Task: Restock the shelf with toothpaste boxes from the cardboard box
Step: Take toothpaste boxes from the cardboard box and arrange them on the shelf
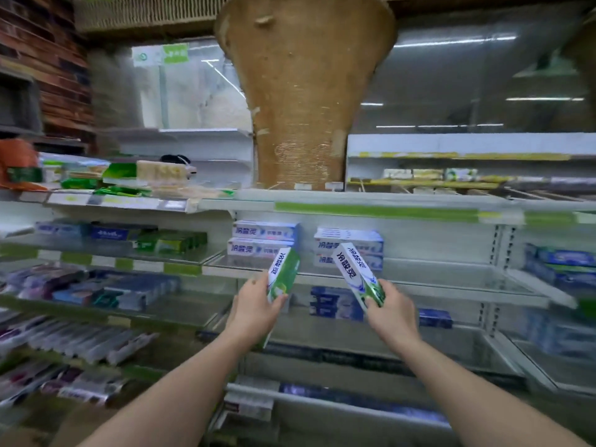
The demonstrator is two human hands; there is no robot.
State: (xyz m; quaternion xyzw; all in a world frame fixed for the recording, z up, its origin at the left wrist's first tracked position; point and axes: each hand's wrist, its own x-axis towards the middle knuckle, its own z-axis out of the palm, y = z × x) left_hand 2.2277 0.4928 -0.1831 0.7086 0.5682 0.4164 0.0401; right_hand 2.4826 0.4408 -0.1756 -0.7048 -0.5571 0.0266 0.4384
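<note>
My left hand (254,309) grips a green and white toothpaste box (283,274) by its lower end, tilted up to the right. A second green and white toothpaste box (359,274) leans up to the left in the grip of my right hand (392,312). Both boxes are raised in front of the shelf (435,275) that carries two short stacks of white and blue toothpaste boxes, one stack (263,238) left and one (348,248) right. The cardboard box is not in view.
A wide woven brown column (306,101) rises behind the top shelf. Lower shelves hold dark blue boxes (335,306). The left bay (96,285) carries toothpaste and toothbrush packs, and more blue boxes (561,262) stand in the right bay. The picture is blurred by motion.
</note>
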